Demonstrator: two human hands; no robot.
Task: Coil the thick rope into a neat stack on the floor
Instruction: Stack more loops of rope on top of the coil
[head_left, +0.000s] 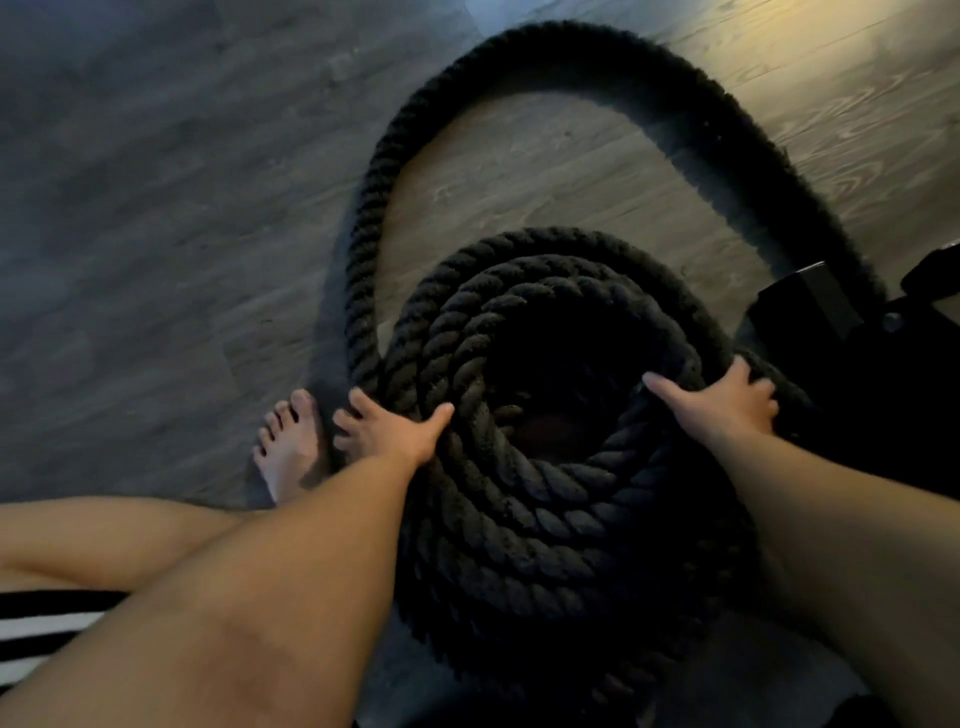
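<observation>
A thick black twisted rope (519, 499) lies coiled in several stacked rings on the wood floor, with a dark hollow in the middle. A loose length (571, 57) leaves the coil's left side, arcs far up and curves back down to the right. My left hand (389, 426) grips the coil's left rim, thumb over the top and fingers on the outer side. On the right rim my right hand (722, 402) is wrapped over the rope, thumb pointing inward.
A bare foot (291, 447) rests on the floor just left of the coil, touching the loose rope's base. A black piece of equipment (852, 332) stands at the right, close against the coil. Grey wood-grain floor (156, 208) stretches away to the left and back.
</observation>
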